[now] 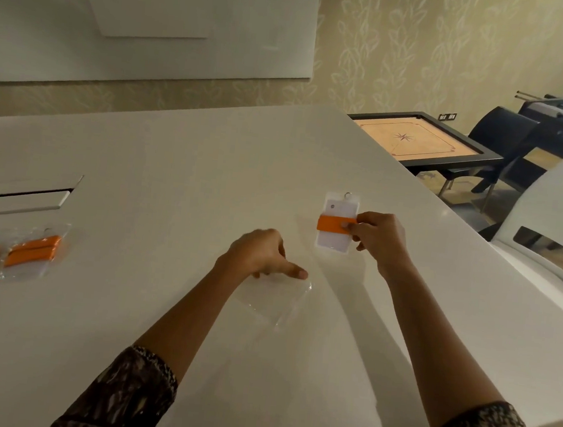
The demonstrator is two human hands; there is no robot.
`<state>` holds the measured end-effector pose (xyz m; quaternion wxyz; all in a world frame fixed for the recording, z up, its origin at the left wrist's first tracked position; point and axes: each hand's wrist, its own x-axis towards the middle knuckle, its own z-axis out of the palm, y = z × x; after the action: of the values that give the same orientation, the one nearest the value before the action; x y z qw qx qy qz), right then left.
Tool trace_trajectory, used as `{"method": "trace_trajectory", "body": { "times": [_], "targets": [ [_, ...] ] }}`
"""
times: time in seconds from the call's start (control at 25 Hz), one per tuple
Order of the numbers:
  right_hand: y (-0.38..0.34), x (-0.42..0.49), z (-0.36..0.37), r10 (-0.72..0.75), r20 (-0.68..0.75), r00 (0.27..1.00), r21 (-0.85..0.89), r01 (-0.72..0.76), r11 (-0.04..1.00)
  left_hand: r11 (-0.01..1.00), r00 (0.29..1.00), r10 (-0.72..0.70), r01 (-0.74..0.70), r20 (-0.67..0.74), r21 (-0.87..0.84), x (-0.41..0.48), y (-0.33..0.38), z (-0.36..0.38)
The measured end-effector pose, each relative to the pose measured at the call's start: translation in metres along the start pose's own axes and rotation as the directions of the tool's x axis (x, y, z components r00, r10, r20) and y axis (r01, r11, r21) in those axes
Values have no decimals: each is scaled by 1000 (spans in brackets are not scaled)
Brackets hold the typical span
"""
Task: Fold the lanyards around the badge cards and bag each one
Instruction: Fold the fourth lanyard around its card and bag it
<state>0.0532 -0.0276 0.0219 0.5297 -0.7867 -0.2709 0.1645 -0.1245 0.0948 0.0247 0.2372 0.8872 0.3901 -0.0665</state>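
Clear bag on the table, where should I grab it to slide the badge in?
Probably pinch the bag at its far edge, where your left hand rests, coming from above. It lies flat and thin, so only an edge offers purchase, and your right hand holds the badge.

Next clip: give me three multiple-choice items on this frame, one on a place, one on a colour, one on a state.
1. Where do the bagged badges lie?
A) at the left edge of the table
B) on the chair
C) on the game board

2. What colour is the strap round the held badge?
A) blue
B) orange
C) black

3. The held badge is:
A) sealed in a bag
B) wrapped, not yet bagged
C) unwrapped

Key: 1 A, they sit far left. 2 B, the strap is orange. 3 B, the right hand holds it outside any bag; the empty bag lies under the left hand.
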Motion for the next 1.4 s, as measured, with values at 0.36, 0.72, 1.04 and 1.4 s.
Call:
{"method": "trace_trajectory", "body": {
  "times": [0.36,0.72,1.04,1.4],
  "targets": [
    [15,-16,6,139,-69,988,164,-126,978,987,994,26,-9,106,-158,-8,1,26],
    [20,-37,8,189,-99,977,280,-155,948,780,991,-67,-18,-112,-626,5,2,29],
    [18,-48,29,116,-214,970,250,-60,966,759,979,-90,-52,-184,-649,18,16,34],
    [20,-42,42,85,-278,957,186,-33,982,769,972,-49,-112,-232,-630,26,17,26]
  ]
}}
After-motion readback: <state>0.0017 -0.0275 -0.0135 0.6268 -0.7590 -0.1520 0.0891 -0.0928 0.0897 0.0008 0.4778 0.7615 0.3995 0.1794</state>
